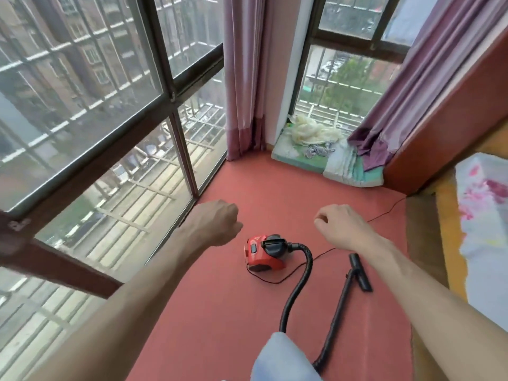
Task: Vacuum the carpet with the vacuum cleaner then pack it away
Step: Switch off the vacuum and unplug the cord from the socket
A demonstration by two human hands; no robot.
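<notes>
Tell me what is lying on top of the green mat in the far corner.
On the green mat: a cream cloth bundle, a grey rag, folded white fabric and the purple curtain's hem. Anything beneath those is covered.

Just one view, worn up on the head. Looks forward and down from high up, onto the red carpet (220, 312). Very wide, with straight lines bent near the edges. Nearest of all, the two hands, stretched in from 7 o'clock and 5 o'clock: left hand (220, 224) just left of the middle, right hand (341, 226) just right of it. Farther down, near the middle, the vacuum cleaner (264, 253) on the carpet. Big barred window (82, 119) from 8 to 11 o'clock, curtain (244, 78) at 12 o'clock, bed (483, 215) at 3 o'clock.
</notes>
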